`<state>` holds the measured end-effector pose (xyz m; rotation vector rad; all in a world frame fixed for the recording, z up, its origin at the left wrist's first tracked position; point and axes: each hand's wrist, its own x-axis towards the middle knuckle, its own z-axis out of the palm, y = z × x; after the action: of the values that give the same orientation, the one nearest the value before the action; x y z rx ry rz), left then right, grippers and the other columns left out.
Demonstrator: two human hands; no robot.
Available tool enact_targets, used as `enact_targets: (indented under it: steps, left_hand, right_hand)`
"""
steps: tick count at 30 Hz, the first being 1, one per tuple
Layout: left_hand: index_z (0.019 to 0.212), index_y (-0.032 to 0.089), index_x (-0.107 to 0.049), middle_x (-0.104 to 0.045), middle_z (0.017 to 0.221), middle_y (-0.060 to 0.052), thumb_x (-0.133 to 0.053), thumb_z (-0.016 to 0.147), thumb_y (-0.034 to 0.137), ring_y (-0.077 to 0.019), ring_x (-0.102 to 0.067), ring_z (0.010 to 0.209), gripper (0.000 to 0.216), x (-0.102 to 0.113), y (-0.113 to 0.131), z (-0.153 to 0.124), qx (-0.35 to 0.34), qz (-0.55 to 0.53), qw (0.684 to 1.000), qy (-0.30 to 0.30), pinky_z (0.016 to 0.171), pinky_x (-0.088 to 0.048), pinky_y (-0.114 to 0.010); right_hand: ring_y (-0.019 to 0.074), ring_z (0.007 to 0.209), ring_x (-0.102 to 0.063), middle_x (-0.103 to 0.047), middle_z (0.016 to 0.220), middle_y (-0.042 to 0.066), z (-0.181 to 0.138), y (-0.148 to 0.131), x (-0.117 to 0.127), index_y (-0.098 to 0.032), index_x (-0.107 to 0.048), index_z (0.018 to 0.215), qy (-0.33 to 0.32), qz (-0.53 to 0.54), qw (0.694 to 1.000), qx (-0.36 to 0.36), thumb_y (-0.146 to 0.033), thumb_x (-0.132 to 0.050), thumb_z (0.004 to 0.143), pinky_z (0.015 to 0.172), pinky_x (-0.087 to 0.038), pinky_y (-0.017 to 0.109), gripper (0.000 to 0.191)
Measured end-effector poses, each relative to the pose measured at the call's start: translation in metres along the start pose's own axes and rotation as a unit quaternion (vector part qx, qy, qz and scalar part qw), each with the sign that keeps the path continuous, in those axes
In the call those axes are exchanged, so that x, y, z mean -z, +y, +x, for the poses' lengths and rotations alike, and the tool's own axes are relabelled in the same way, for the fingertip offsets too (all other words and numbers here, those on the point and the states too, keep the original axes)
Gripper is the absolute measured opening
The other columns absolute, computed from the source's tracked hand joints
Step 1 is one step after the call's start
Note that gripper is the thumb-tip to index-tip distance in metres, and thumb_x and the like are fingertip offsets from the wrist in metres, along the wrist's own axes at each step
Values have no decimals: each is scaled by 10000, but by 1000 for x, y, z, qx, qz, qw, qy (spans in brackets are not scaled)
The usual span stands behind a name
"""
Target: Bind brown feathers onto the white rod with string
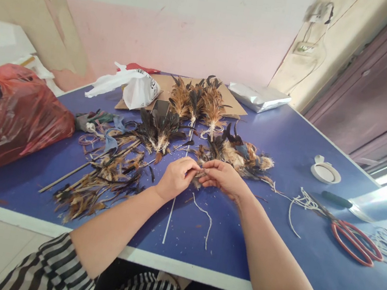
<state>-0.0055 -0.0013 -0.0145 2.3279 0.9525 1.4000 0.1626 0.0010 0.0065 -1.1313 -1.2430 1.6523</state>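
Observation:
My left hand (pixel 175 177) and my right hand (pixel 223 177) meet over the middle of the blue table (pixel 281 144), both pinched on a small bunch of brown feathers (pixel 199 175) between their fingertips. A thin white stick (pixel 174 200) runs under the hands toward the table's front edge. A loose white string (pixel 204 215) lies just below them. Tied feather bundles (pixel 159 132) and more finished bundles (pixel 200 101) lie beyond the hands. A heap of loose feathers (pixel 99 184) is to the left.
A red plastic bag (pixel 11 111) fills the left edge. A white bag (pixel 132 87) and cardboard (pixel 232 104) sit at the back. Red-handled scissors (pixel 353 236), white cord (pixel 300 201), a knife (pixel 342 203) and a white tape roll (pixel 325 172) lie at right.

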Motion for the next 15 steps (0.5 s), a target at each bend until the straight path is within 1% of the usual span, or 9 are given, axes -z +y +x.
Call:
enact_targets:
  steps: [3, 6, 9, 11, 13, 15]
  left_hand:
    - [793, 171, -587, -599, 783, -36, -469, 762, 87, -123, -550, 746, 148, 0, 0, 0, 0, 0, 1000, 3, 703, -436, -259]
    - [786, 172, -592, -602, 774, -34, -479, 764, 106, -123, -552, 738, 132, 0, -1, 0, 10, -5, 1000, 5, 697, -436, -258]
    - [778, 172, -599, -607, 757, -32, -495, 763, 132, -123, -553, 722, 112, -1, -2, 0, 31, -18, 999, 1, 679, -436, -253]
    - [767, 168, -603, -611, 743, -32, -513, 760, 166, -123, -551, 695, 90, -2, -4, -1, 58, -26, 998, 2, 657, -436, -251]
    - [753, 162, -605, -610, 723, -30, -530, 756, 211, -121, -542, 659, 89, -1, -7, -1, 93, -27, 995, 0, 631, -430, -249]
    - [734, 157, -606, -601, 693, -20, -542, 749, 245, -113, -525, 626, 109, -1, -8, 0, 124, -29, 992, -12, 606, -419, -242]
  right_hand:
    - [108, 619, -632, -656, 664, 44, 0, 0, 2, -118, -581, 845, -32, -5, 999, -2, -185, -639, 683, 591, -532, 208, 185]
    - [101, 618, -630, -658, 660, 45, 2, 3, 3, -111, -592, 786, -30, -10, 999, 7, -206, -652, 676, 606, -530, 200, 158]
    - [103, 602, -631, -653, 635, 39, 5, 6, 5, -119, -571, 744, -8, -11, 1000, 17, -219, -647, 682, 607, -531, 212, 141]
    - [108, 602, -633, -651, 630, 38, 6, 7, 6, -125, -557, 745, 13, -19, 999, 23, -219, -633, 696, 601, -533, 220, 130]
    - [116, 602, -635, -642, 612, 28, 6, 6, 7, -134, -540, 740, 50, -35, 998, 32, -208, -615, 707, 561, -531, 216, 110]
    - [120, 574, -630, -622, 568, 10, 6, 4, 8, -144, -520, 724, 91, -72, 992, 51, -198, -595, 715, 489, -513, 197, 93]
